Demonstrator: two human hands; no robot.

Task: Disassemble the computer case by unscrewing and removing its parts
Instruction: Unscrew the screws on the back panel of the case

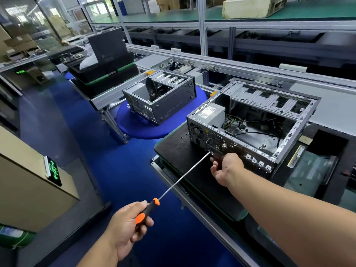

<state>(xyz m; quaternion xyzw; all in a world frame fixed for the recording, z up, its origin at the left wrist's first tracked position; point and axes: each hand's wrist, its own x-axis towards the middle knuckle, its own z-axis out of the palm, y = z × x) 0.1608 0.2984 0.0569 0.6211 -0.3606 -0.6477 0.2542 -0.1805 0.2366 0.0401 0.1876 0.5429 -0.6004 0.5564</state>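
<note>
The computer case lies open on a black mat at the near-left corner of the bench, its rear panel facing the person. The left hand has its fingers curled round the orange-and-black handle of a long screwdriver, whose thin shaft runs up to a point low on the rear panel, just below the fan grille. The right hand is at that same spot, fingers curled against the panel by the tip; whether it pinches a screw or only steadies the shaft cannot be told.

The step in hand looks like undoing a rear-panel screw. The power supply and loose cables remain inside. The next move likely calls for keeping the tip seated square in the screw head while the left hand turns, and catching the screw as it comes free.

A second stripped case sits farther along the line.
</note>
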